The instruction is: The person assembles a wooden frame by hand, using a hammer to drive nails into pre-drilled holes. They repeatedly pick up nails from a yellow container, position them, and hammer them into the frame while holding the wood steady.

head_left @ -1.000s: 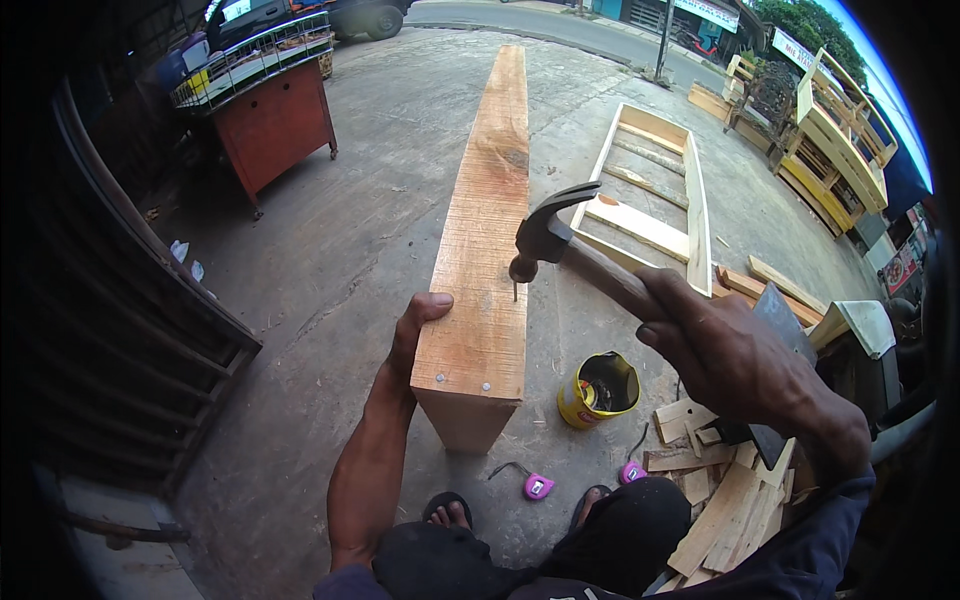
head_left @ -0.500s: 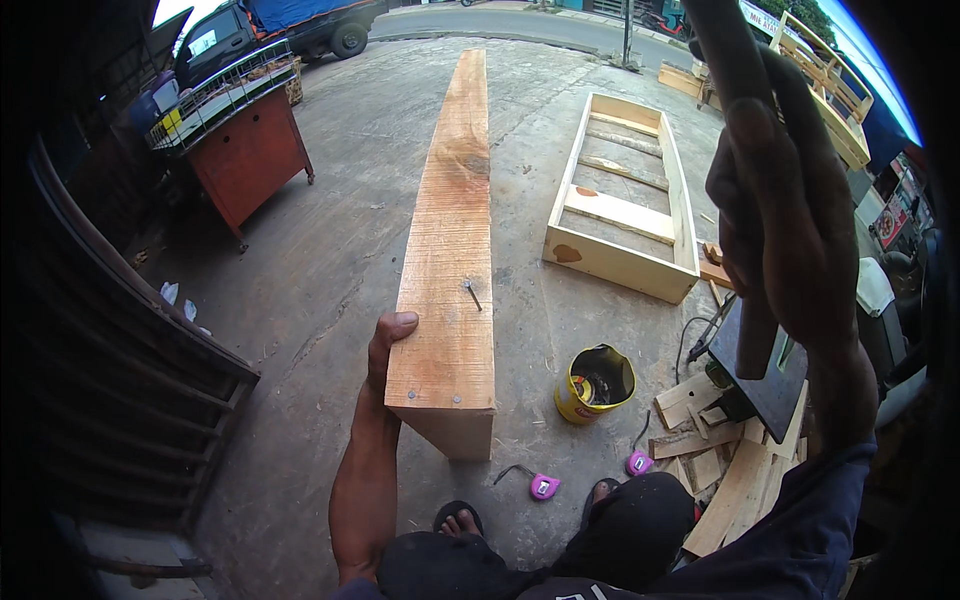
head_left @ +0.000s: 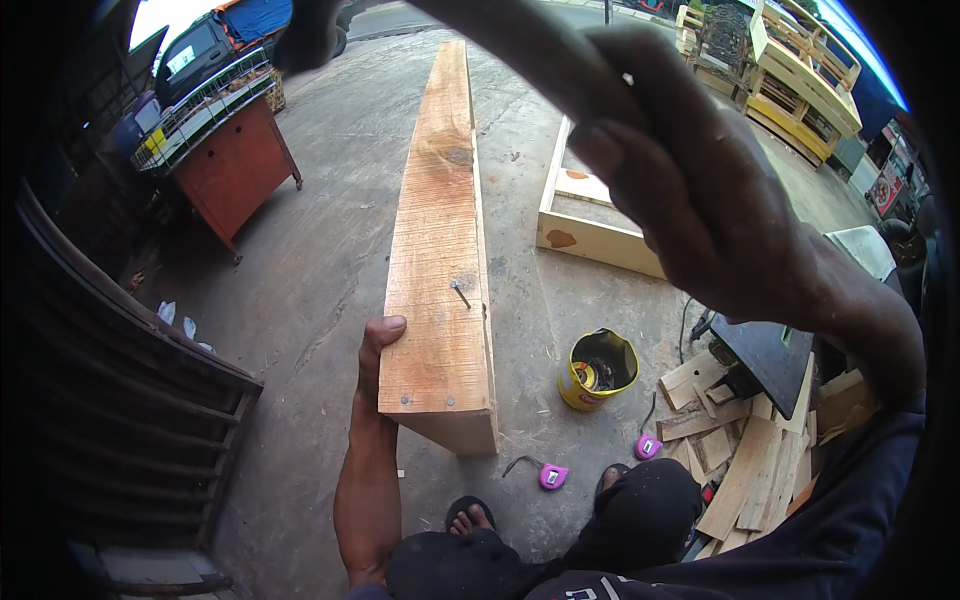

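A long wooden plank (head_left: 432, 230) stretches away from me, its near end joined to a wooden side piece (head_left: 460, 432) underneath. My left hand (head_left: 376, 350) grips the plank's left edge near that end, thumb on top and fingers hidden below. A nail (head_left: 460, 294) sticks up at a slant from the plank, beyond the thumb. Two nail heads (head_left: 428, 402) lie level with the wood by the near end. Raised high on the right, my right hand (head_left: 700, 190) is closed round the handle of a hammer (head_left: 530, 55); the blurred head shows at the upper left.
On the concrete stand a yellow can (head_left: 597, 372) and a wooden frame (head_left: 600, 243), partly behind my right hand. Pink tape measures (head_left: 553, 476) lie near my feet. Wood offcuts (head_left: 745, 455) and a dark table tool (head_left: 765, 350) are at right; a red cart (head_left: 237, 180) stands left.
My right hand has swung leftward with the hammer, whose head now shows at the upper left. The left hand keeps its hold on the plank. The view has shifted slightly.
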Demonstrator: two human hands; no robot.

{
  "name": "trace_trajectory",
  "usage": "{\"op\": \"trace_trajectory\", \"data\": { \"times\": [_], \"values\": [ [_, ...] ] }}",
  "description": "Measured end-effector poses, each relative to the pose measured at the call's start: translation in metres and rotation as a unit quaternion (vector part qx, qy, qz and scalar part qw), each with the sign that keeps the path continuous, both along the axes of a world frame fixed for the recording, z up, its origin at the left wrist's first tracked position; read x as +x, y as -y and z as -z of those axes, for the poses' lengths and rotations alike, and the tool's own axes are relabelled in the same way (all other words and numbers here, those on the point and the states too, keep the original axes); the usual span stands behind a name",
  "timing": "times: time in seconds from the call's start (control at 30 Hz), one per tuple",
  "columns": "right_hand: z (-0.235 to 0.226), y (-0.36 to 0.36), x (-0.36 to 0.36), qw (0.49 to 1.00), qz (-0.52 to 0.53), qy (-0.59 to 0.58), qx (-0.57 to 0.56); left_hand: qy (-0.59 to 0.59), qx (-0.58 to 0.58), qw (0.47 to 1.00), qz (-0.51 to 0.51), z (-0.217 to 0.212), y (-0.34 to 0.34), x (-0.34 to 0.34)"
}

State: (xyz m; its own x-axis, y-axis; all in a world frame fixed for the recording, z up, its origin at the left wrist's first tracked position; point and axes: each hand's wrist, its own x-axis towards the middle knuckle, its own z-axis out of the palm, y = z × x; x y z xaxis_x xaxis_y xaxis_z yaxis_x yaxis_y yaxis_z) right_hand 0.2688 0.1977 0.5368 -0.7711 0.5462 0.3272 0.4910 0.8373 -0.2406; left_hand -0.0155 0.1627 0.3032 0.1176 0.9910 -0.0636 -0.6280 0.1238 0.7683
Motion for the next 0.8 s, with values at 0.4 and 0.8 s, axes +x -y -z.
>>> {"op": "trace_trajectory", "data": {
  "times": [0.4,0.8],
  "values": [
    [0.003,0.008,0.000,0.970,-0.020,0.217,-0.104,0.004,-0.003,0.999,-0.035,0.000,-0.001,0.004],
    [0.020,0.008,0.013,0.972,0.022,0.208,-0.105,-0.001,0.003,0.999,-0.045,0.001,0.001,0.002]
  ]
}}
